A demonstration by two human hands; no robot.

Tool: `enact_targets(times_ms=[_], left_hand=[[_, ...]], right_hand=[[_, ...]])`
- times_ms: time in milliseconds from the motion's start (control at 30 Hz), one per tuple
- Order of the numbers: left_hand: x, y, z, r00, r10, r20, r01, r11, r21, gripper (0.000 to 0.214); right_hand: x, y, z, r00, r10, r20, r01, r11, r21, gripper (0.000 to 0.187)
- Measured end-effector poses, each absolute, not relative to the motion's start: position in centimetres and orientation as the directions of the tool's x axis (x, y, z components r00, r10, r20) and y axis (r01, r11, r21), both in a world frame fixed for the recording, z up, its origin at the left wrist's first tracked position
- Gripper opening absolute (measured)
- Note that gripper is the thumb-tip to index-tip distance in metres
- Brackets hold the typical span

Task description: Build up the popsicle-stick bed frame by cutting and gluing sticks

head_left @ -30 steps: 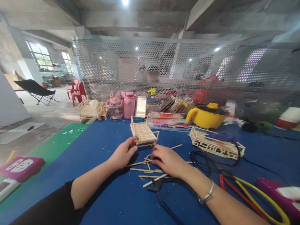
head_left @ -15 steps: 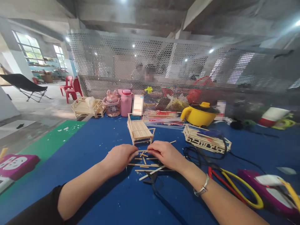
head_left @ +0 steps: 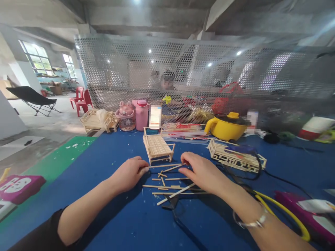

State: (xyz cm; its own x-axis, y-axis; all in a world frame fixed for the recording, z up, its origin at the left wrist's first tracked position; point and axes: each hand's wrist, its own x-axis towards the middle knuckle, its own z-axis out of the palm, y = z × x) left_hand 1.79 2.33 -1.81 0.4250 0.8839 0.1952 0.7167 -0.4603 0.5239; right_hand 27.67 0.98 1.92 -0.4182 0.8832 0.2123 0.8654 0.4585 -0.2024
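My left hand [head_left: 132, 174] pinches one end of a thin wooden stick [head_left: 164, 166], held level just in front of a small bed-shaped stick model [head_left: 158, 146]. At the stick's other end is my right hand [head_left: 197, 170], its thumb and index finger spread apart. The index fingertip is close to that end; whether it touches I cannot tell. Below my hands, several loose sticks and short cut pieces [head_left: 162, 181] lie scattered on the blue tabletop [head_left: 112, 216]. A dark-handled tool [head_left: 172, 202] lies among them, partly under a pale stick.
A longer stick model [head_left: 235, 158] with a dark cable across it stands at right, near a yellow pot [head_left: 227, 127]. Yellow-handled pliers [head_left: 285, 212] lie by my right forearm. Behind are a pink flask [head_left: 141, 116], bundled sticks [head_left: 183, 127] and a perforated metal screen [head_left: 117, 76].
My right hand has moved right, away from my left, and its fingers have opened. More of the stick in my left hand now shows.
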Motion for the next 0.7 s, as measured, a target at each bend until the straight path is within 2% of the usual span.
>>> enact_targets(times_ms=[67,133,233,300,400,467,500,600,633,700], left_hand=[[2.0,2.2,-1.8,0.396,0.904,0.162,0.674,-0.406,0.617,0.027],[2.3,1.9,-1.9,0.409,0.909,0.079,0.638,-0.346,0.688,0.027],[2.8,1.2,-2.0,0.474,0.880,-0.040,0.594,-0.286,0.752,0.025],[3.0,0.8,-1.9,0.496,0.866,-0.061,0.572,-0.274,0.773,0.024],[3.1,0.5,-1.5,0.489,0.871,0.037,0.579,-0.356,0.733,0.021],[3.1,0.2,-1.3,0.481,0.869,0.114,0.596,-0.420,0.684,0.021],[3.1,0.2,-1.3,0.485,0.865,0.129,0.602,-0.437,0.668,0.021],[3.1,0.0,-1.6,0.521,0.848,0.101,0.610,-0.452,0.651,0.018],[3.1,0.0,-1.7,0.527,0.845,0.089,0.618,-0.453,0.643,0.015],[3.0,0.2,-1.8,0.510,0.855,0.091,0.635,-0.446,0.631,0.012]], right_hand=[[27.8,-2.1,2.2,-0.362,0.932,0.032,0.920,0.363,-0.148,0.016],[28.0,-5.6,1.7,-0.421,0.901,-0.107,0.904,0.407,-0.132,0.025],[28.1,-9.3,0.6,-0.461,0.879,-0.120,0.887,0.454,-0.083,0.031],[28.0,-10.0,0.5,-0.405,0.903,-0.145,0.914,0.394,-0.100,0.021],[28.2,-9.6,1.3,-0.339,0.932,-0.126,0.933,0.316,-0.174,0.031],[28.3,-9.3,1.6,-0.339,0.938,-0.077,0.932,0.324,-0.160,0.049],[28.1,-9.4,1.5,-0.349,0.934,-0.082,0.931,0.336,-0.140,0.051],[27.0,-9.9,0.5,-0.374,0.911,-0.176,0.927,0.366,-0.080,0.017],[26.5,-10.1,0.1,-0.366,0.911,-0.189,0.930,0.364,-0.046,0.012],[25.9,-10.4,-0.7,-0.343,0.926,-0.160,0.935,0.352,0.033,0.017]])
